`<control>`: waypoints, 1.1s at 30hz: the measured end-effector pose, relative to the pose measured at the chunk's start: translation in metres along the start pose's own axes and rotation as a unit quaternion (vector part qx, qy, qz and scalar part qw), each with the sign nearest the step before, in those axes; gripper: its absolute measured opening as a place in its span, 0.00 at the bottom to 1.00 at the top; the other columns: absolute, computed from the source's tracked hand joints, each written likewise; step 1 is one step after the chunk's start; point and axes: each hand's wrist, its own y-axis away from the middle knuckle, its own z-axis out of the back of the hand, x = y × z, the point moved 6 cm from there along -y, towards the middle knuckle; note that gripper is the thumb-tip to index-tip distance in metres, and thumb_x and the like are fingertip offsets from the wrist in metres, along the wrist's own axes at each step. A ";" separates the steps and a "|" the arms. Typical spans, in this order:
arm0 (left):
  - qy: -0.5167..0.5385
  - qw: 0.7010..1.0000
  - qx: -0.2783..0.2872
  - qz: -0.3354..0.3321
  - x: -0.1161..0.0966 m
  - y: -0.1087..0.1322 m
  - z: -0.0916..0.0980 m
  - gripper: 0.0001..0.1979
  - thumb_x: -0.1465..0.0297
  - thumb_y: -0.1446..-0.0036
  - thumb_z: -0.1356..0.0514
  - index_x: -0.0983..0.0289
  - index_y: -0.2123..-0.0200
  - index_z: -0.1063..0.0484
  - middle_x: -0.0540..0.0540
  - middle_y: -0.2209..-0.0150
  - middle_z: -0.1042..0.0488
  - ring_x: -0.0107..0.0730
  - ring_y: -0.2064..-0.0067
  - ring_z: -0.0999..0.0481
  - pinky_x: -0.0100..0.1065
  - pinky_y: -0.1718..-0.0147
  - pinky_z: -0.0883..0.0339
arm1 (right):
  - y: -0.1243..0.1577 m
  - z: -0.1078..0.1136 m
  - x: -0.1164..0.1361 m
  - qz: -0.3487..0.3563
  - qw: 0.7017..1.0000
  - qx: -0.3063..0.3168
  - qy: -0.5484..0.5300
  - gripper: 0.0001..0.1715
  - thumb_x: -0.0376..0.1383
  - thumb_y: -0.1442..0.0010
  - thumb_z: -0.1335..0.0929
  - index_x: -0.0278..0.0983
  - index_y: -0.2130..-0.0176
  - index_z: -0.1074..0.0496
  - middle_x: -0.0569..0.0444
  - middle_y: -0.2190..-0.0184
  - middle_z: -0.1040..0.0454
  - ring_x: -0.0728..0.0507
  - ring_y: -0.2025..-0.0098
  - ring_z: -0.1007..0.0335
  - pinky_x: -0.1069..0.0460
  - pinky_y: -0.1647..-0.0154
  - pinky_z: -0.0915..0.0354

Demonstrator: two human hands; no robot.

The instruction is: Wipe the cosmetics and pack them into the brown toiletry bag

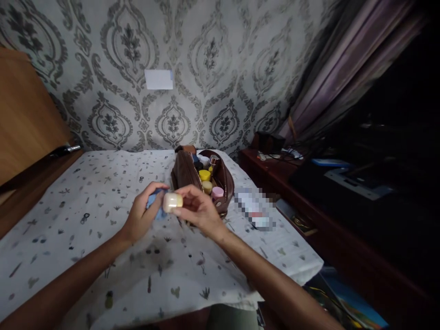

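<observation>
My right hand [197, 211] is closed around a small cream-coloured jar [172, 202], held above the table. My left hand [142, 215] is pinched on a blue cloth [154, 205] pressed against the jar's left side. Just behind the hands lies an open brown pouch [185, 172] holding several small bottles and jars, among them a yellow lid [204, 174] and a pink lid [217, 192].
The table carries a white patterned cloth [85, 220]. A blurred flat item [256, 208] lies right of the pouch. A dark wooden sideboard [326, 238] with clutter stands at the right, a wooden board [24, 119] at the left, and patterned wallpaper behind.
</observation>
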 end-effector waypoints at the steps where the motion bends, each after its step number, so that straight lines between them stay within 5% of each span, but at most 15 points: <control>1: -0.022 0.999 0.005 -0.044 -0.010 -0.005 -0.005 0.12 0.65 0.31 0.50 0.63 0.55 0.29 0.53 0.62 0.24 0.32 0.62 0.24 0.29 0.64 0.31 | 0.002 0.009 0.017 0.027 0.999 -0.016 0.018 0.26 0.45 0.54 0.20 0.40 0.60 0.30 0.59 0.67 0.26 0.51 0.69 0.30 0.57 0.72 0.33; 3: -0.100 0.982 0.012 -0.161 -0.032 -0.013 -0.020 0.12 0.70 0.32 0.50 0.65 0.52 0.29 0.56 0.59 0.24 0.36 0.57 0.24 0.32 0.61 0.30 | 0.006 0.031 0.048 0.073 0.993 -0.057 0.069 0.26 0.47 0.52 0.21 0.40 0.59 0.31 0.58 0.67 0.26 0.51 0.71 0.30 0.56 0.72 0.32; 6: -0.251 0.912 0.034 -0.324 -0.061 -0.016 -0.057 0.15 0.76 0.34 0.51 0.68 0.47 0.30 0.61 0.56 0.24 0.41 0.51 0.26 0.35 0.61 0.29 | 0.006 0.069 0.081 0.108 0.972 -0.138 0.155 0.25 0.48 0.49 0.22 0.40 0.58 0.31 0.56 0.65 0.24 0.49 0.69 0.27 0.54 0.70 0.30; 11: -0.383 0.847 0.119 -0.348 -0.073 -0.020 -0.103 0.20 0.80 0.36 0.50 0.72 0.43 0.33 0.62 0.56 0.23 0.43 0.52 0.25 0.36 0.67 0.28 | -0.006 0.116 0.088 0.076 0.957 -0.132 0.247 0.27 0.49 0.53 0.21 0.39 0.60 0.29 0.54 0.66 0.22 0.45 0.64 0.24 0.50 0.61 0.28; 16: -0.349 0.852 0.169 -0.351 -0.069 -0.017 -0.104 0.22 0.81 0.38 0.50 0.70 0.41 0.34 0.59 0.56 0.22 0.41 0.51 0.25 0.36 0.65 0.26 | -0.012 0.128 0.088 0.057 0.917 -0.038 0.393 0.20 0.44 0.46 0.25 0.37 0.55 0.26 0.53 0.62 0.22 0.44 0.63 0.26 0.49 0.60 0.28; 24: -0.306 0.857 0.135 -0.392 -0.062 -0.013 -0.102 0.22 0.81 0.39 0.48 0.74 0.41 0.32 0.61 0.54 0.21 0.48 0.46 0.26 0.42 0.55 0.23 | -0.019 0.113 0.090 0.090 0.755 0.180 0.624 0.11 0.34 0.38 0.30 0.37 0.54 0.26 0.51 0.62 0.24 0.44 0.61 0.29 0.52 0.60 0.37; 28: -0.292 0.866 0.124 -0.388 -0.058 -0.011 -0.102 0.23 0.79 0.38 0.50 0.72 0.41 0.32 0.61 0.52 0.21 0.47 0.45 0.26 0.42 0.54 0.23 | -0.022 0.109 0.081 0.060 0.716 0.225 0.658 0.02 0.33 0.37 0.31 0.37 0.61 0.29 0.53 0.67 0.27 0.45 0.65 0.33 0.52 0.65 0.42; 33: -0.282 0.868 0.122 -0.389 -0.056 -0.010 -0.102 0.22 0.79 0.37 0.50 0.71 0.41 0.31 0.62 0.52 0.20 0.48 0.44 0.25 0.45 0.55 0.22 | -0.026 0.104 0.079 0.048 0.700 0.260 0.663 0.05 0.30 0.39 0.30 0.37 0.65 0.32 0.54 0.69 0.28 0.47 0.67 0.35 0.52 0.67 0.46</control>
